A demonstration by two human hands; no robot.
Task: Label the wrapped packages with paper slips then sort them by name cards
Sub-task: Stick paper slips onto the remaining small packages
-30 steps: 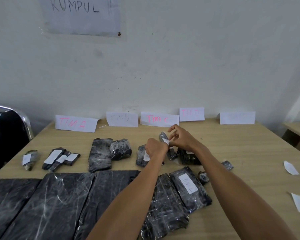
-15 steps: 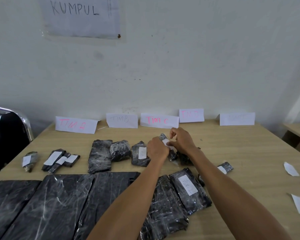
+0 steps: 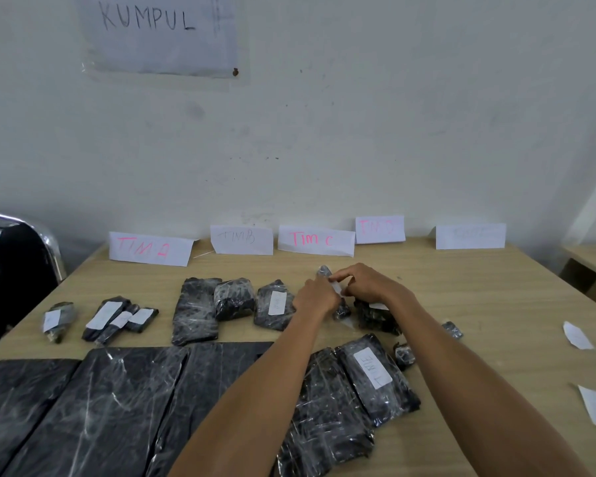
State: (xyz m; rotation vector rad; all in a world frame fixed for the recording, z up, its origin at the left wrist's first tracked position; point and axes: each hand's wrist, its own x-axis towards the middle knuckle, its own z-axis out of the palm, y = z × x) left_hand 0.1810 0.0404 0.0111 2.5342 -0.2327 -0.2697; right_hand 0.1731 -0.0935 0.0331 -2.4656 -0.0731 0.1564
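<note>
1. Since a second ago the right hand has dropped: its fingers were lifted above the small package and are now down on it. The left hand has barely shifted
2. The wooden table stands against a white wall, with a KUMPUL sign upper left and a chair at the left edge
3. The large wrapped packages, black, lie side by side and touching along the near left edge
4. The name cards stand in a row at the far edge: TIM A card, TIM B card, Tim C card and two more to the right with writing too faint to read
5. The TIM E package lies between the two forearms, with its slip face up
6. The left hand has its back to the camera and its fingers curled round the lower part of the small package
7. The right hand is curled, with thumb and forefinger pinching the paper slip against the small package
8. The small package is tilted in front of the Tim C card, between both hands. Its top tip shows above the fingers; cannot tell whether its lower end touches the table
9. The loose slips lie at the right edge, well apart from the hands
10. Only a white sliver of the paper slip shows between the hands
</note>
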